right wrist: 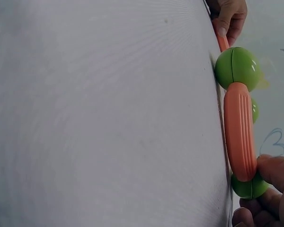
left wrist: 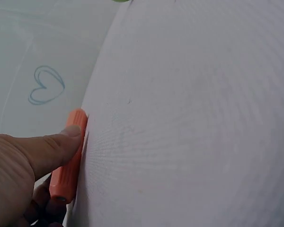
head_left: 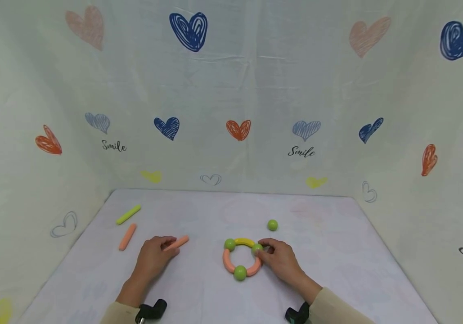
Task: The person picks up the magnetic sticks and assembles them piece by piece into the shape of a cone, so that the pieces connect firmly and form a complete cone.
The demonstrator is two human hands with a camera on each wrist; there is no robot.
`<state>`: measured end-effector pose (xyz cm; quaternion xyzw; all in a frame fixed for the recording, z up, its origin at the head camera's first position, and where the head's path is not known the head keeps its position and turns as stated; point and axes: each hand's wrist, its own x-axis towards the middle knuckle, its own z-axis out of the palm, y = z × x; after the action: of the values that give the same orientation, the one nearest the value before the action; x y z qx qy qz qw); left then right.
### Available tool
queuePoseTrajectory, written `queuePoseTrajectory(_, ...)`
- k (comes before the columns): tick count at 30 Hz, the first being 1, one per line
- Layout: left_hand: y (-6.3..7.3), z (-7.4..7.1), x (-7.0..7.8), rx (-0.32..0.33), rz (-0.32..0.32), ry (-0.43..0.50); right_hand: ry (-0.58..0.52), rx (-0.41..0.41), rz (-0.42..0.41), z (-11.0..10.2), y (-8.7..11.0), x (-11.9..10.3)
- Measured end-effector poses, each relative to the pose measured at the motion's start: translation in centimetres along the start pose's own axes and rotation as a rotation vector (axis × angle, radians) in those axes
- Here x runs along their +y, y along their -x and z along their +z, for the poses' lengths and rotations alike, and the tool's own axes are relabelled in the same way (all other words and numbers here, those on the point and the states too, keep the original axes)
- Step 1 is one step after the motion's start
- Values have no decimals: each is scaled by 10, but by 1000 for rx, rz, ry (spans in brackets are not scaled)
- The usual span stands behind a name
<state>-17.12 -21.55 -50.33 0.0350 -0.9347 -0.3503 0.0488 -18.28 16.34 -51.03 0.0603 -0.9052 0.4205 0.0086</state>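
My left hand [head_left: 152, 257] pinches a straight orange rod [head_left: 180, 242] just above or on the table; the left wrist view shows the thumb laid along the ribbed rod [left wrist: 67, 177]. To its right lies a closed ring made of curved orange pieces [head_left: 227, 261], a curved yellow piece [head_left: 244, 241] and green balls [head_left: 240, 272] at the joints. With thumb and fingers my right hand [head_left: 285, 262] grips the ball at the ring's right side. In the right wrist view that green ball [right wrist: 247, 188] is partly hidden behind an orange piece [right wrist: 239, 132].
One loose green ball [head_left: 272, 225] sits behind the ring. At the table's left lie a yellow-green rod [head_left: 128, 214] and another orange rod [head_left: 128, 237]. A white cloth covers the table [head_left: 199, 211], and a heart-printed curtain [head_left: 215, 90] surrounds it.
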Motion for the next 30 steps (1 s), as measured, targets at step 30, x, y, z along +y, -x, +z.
queuePoseTrajectory(30, -13, 46, 98, 34, 24, 332, -15, -38, -13, 0, -4, 3)
